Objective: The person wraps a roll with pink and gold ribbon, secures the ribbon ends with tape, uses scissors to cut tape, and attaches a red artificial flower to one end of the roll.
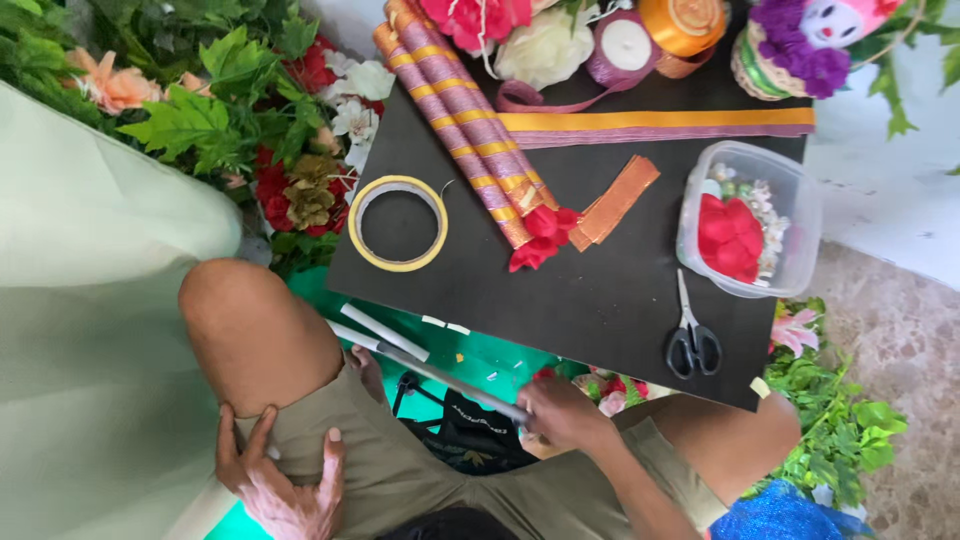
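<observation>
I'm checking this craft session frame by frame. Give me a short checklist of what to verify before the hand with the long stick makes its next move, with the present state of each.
1. Right hand has a firm hold on the grey stick: ok.
2. Left hand is away from the stick, resting on the thigh: ok.
3. Scissors lie shut on the black board: ok.
4. Tape ring lies flat on the board: ok.
5. Plastic box sits fully on the board: not ok, it overhangs the edge.
6. Stick's far tip is free: cannot tell.
</observation>
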